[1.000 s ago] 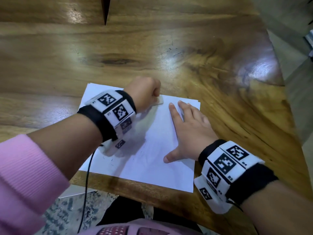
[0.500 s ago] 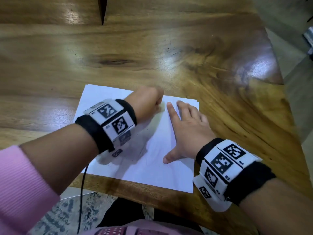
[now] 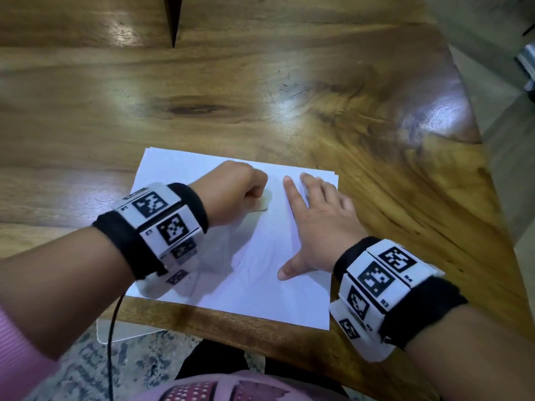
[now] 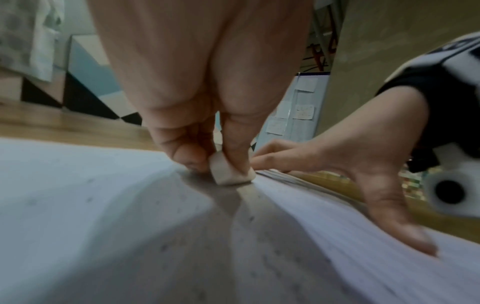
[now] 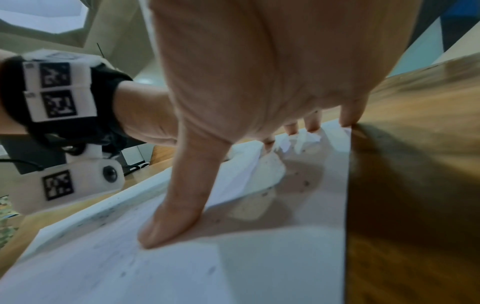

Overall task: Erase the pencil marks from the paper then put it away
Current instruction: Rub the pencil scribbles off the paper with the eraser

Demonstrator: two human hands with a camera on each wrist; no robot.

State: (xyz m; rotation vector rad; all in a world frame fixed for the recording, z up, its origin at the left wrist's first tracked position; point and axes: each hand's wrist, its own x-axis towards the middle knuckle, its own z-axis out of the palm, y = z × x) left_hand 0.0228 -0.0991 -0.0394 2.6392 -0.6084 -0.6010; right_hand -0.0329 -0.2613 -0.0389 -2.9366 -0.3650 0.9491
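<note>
Tight was the grip of my left hand [image 3: 231, 189] on the little white eraser [image 4: 231, 172], with my fingers [image 4: 187, 152] curled round it and its bottom edge pushed down on the paper [image 3: 254, 273]. My right hand [image 3: 315, 227] lay flat and open on the right side of the paper, holding nothing, just pressing the sheet down. The paper sat on the wooden worktop [image 3: 202, 88], near the edge by me, with its long sides running away from me. Faint pencil marks [image 3: 254, 273] showed lower down the sheet, closer to me than the eraser and between my two hands. I think my left hand needed to pull the eraser back toward me to reach them, since it was the nearer one.
</note>
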